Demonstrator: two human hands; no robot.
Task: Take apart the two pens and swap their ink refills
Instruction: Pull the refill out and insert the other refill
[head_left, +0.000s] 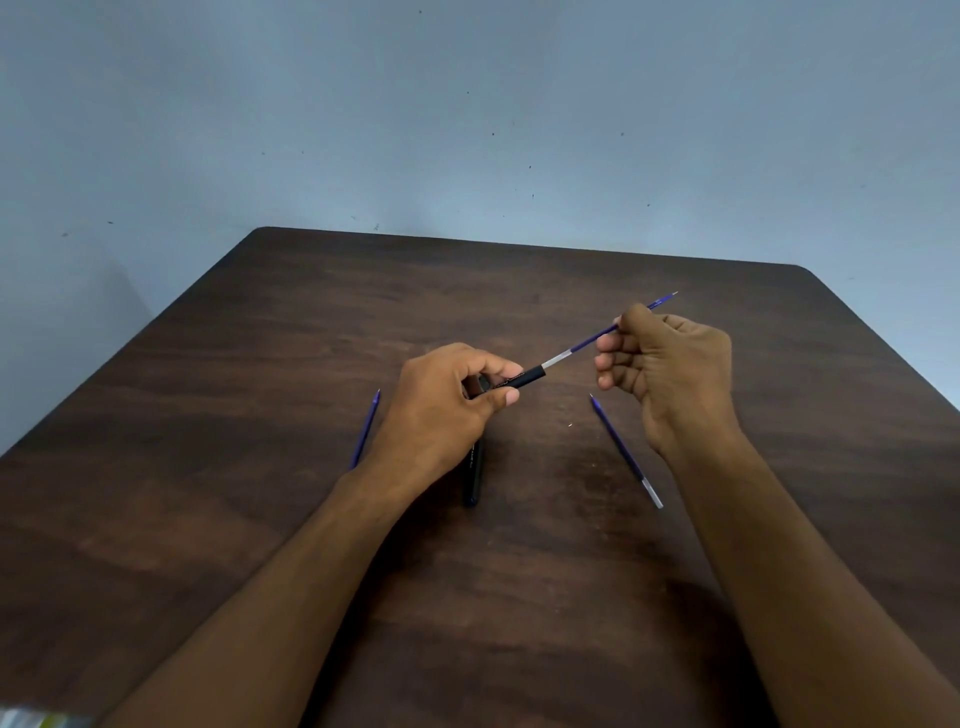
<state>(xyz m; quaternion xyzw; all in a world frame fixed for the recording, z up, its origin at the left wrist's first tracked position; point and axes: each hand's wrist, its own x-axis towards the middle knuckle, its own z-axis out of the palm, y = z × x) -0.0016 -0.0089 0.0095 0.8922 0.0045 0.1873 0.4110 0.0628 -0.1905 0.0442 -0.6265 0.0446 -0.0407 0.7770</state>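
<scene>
Head view, nearest first: low in the frame your forearms reach over the dark table (208, 519). At centre a second black barrel (474, 475) lies flat, with one loose blue refill (626, 453) to its right and another blue refill (365, 431) to its left, partly behind your wrist. Higher up, your left hand (447, 400) is curled tight around a black pen barrel (511, 381), the only holder here, its mouth taking the clear end of a blue refill (597, 335) pinched by your right hand (670, 374). Whether it is going in or out, I cannot tell. Push off-axis and the thin tube could bend or jam.
</scene>
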